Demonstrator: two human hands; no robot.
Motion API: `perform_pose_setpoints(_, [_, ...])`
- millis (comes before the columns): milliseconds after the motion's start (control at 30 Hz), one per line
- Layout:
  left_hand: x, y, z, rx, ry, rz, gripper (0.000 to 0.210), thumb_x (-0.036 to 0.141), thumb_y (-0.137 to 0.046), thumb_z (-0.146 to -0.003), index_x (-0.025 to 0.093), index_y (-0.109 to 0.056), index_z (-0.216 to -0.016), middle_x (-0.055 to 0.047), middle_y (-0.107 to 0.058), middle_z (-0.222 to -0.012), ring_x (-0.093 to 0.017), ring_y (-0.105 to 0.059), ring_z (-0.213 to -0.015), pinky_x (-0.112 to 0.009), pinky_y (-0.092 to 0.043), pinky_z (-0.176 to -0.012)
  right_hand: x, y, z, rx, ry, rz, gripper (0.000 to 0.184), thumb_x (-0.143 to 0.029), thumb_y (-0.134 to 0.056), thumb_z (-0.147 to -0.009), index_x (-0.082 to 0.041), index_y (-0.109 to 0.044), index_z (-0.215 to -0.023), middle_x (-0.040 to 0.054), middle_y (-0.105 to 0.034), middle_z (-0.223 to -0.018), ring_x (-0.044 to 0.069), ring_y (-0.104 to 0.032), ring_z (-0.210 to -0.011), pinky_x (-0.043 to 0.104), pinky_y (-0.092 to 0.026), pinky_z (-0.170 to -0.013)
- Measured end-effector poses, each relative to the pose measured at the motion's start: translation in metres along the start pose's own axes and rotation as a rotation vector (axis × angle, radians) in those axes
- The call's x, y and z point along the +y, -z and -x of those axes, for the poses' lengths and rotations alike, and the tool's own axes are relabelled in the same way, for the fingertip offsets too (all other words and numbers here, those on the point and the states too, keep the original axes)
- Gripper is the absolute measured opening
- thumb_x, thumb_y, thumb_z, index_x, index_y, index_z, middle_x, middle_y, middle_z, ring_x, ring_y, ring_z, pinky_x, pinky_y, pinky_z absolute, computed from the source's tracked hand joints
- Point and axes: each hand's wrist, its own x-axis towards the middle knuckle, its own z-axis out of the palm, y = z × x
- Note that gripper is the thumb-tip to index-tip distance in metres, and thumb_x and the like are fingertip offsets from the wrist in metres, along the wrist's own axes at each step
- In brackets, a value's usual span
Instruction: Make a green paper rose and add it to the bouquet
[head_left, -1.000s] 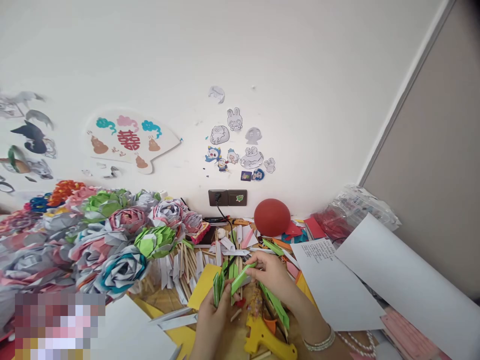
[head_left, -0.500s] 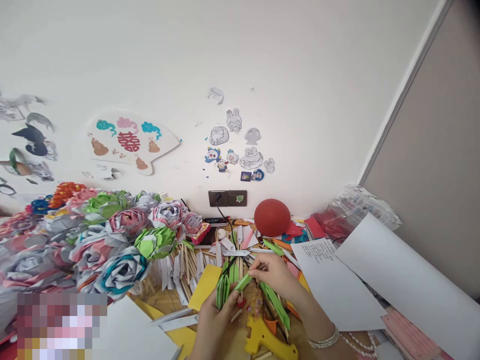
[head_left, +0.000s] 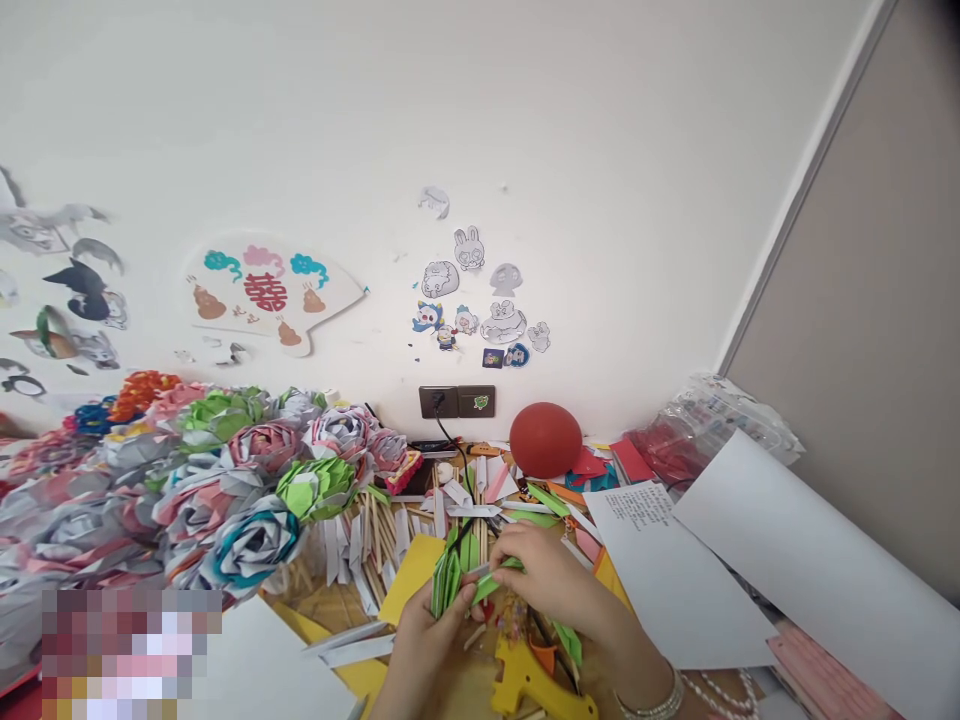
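Observation:
My left hand (head_left: 429,632) is closed round a bundle of folded green paper strips (head_left: 445,580), which stand up between thumb and fingers. To its right, my right hand (head_left: 541,565) pinches one green paper strip (head_left: 491,583) whose left end meets my left fingers. Below my right hand a yellow hot glue gun (head_left: 534,682) lies on the table, its nozzle end crusted with glue. More green strips lie partly hidden under my right forearm.
Paper flowers (head_left: 255,540) crowd the left side. A red balloon (head_left: 545,440) sits by the wall socket (head_left: 457,401). White sheets (head_left: 679,570) cover the right; wooden sticks (head_left: 382,545), folded white strips and yellow paper (head_left: 414,580) lie in the middle.
My right hand has turned and lowered slightly, bringing the green strip flatter and closer to my left fingers. The view has tilted a little.

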Motion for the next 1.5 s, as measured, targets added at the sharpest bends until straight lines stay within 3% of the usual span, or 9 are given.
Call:
perform_pose_setpoints(200, [0.006,0.008,-0.002,-0.052,-0.047,-0.043,0.046,0.058,-0.074,-0.051,0.015,-0.069,-0.066,-0.003,-0.067,-0.052,-0.015,-0.057,-0.051,-0.024,-0.045,-0.052,0.0,0.0,0.001,-0.037,-0.064,-0.057,0.012,-0.019,-0.055,-0.08,-0.019,-0.061,-0.069,-0.0001,-0.058,-0.076,0.016,-0.054,-0.074,0.024,-0.037,-0.063])
perform_pose_setpoints(400, [-0.008,-0.002,-0.008,-0.038,-0.011,0.346,0.05,0.06,-0.066,-0.063,0.013,-0.068,-0.08,0.01,-0.037,-0.026,-0.003,-0.026,-0.027,-0.016,-0.027,-0.037,-0.001,-0.012,-0.004,0.263,-0.016,0.039,0.017,-0.007,-0.052,-0.078,-0.016,-0.053,-0.063,-0.0002,-0.051,-0.073,0.013,-0.052,-0.069,0.023,-0.037,-0.062])
perform_pose_setpoints(533, [-0.008,-0.007,-0.008,-0.018,-0.002,0.565,0.05,0.057,-0.072,-0.058,0.014,-0.065,-0.084,0.01,-0.041,-0.031,-0.002,-0.02,-0.026,-0.016,-0.022,-0.033,-0.008,-0.031,-0.004,0.483,0.184,0.208,0.021,-0.008,-0.044,-0.084,-0.017,-0.054,-0.067,0.0027,-0.051,-0.073,0.016,-0.049,-0.07,0.026,-0.038,-0.061])
perform_pose_setpoints(700, [0.002,-0.007,0.003,-0.03,0.098,0.666,0.042,0.052,-0.07,-0.066,0.016,-0.063,-0.086,0.011,-0.037,-0.033,-0.003,-0.028,-0.03,-0.015,-0.024,-0.036,-0.021,-0.064,-0.004,0.617,0.457,0.512,0.029,-0.007,-0.037,-0.087,-0.016,-0.056,-0.067,0.0057,-0.053,-0.069,0.018,-0.046,-0.067,0.029,-0.038,-0.058])
perform_pose_setpoints(900, [0.001,0.001,0.002,0.053,0.148,0.583,0.051,0.049,-0.075,-0.059,0.017,-0.067,-0.097,0.0,-0.067,-0.069,-0.007,-0.048,-0.046,-0.02,-0.036,-0.045,-0.025,-0.09,-0.01,0.775,0.495,0.666,0.033,-0.003,-0.037,-0.086,-0.016,-0.056,-0.063,0.0054,-0.052,-0.063,0.018,-0.047,-0.063,0.028,-0.031,-0.048])
perform_pose_setpoints(1033, [0.007,0.004,0.003,0.06,0.121,0.52,0.042,0.047,-0.076,-0.058,0.016,-0.07,-0.086,-0.004,-0.069,-0.076,-0.018,-0.061,-0.073,-0.025,-0.044,-0.064,-0.027,-0.088,-0.007,0.647,0.417,0.655,0.026,-0.003,-0.041,-0.083,-0.015,-0.059,-0.069,0.0049,-0.055,-0.064,0.019,-0.048,-0.061,0.029,-0.031,-0.047])
perform_pose_setpoints(1167, [0.012,0.005,0.004,0.086,0.083,0.418,0.037,0.049,-0.074,-0.059,0.017,-0.068,-0.077,-0.001,-0.065,-0.067,-0.016,-0.058,-0.067,-0.022,-0.042,-0.059,-0.031,-0.068,-0.001,0.4,0.257,0.303,0.018,-0.009,-0.047,-0.082,-0.017,-0.06,-0.072,0.0032,-0.058,-0.075,0.017,-0.053,-0.07,0.027,-0.04,-0.058])
perform_pose_setpoints(1367, [0.012,-0.003,0.013,-0.249,0.112,0.32,0.048,0.055,-0.061,-0.072,0.015,-0.051,-0.048,0.004,-0.041,-0.046,-0.006,-0.033,-0.043,-0.019,-0.028,-0.044,-0.012,-0.028,-0.005,0.233,-0.14,-0.295,0.019,-0.015,-0.055,-0.076,-0.02,-0.06,-0.094,0.0016,-0.056,-0.082,0.016,-0.057,-0.071,0.028,-0.043,-0.064])
perform_pose_setpoints(1500, [0.01,-0.011,0.019,-0.387,0.095,0.447,0.048,0.054,-0.057,-0.076,0.017,-0.047,-0.048,0.004,-0.036,-0.048,-0.007,-0.032,-0.046,-0.019,-0.029,-0.046,0.001,-0.017,-0.005,-0.021,-0.162,-0.729,0.018,-0.028,-0.064,-0.074,-0.017,-0.056,-0.086,-0.0012,-0.059,-0.068,0.015,-0.058,-0.065,0.026,-0.043,-0.063])
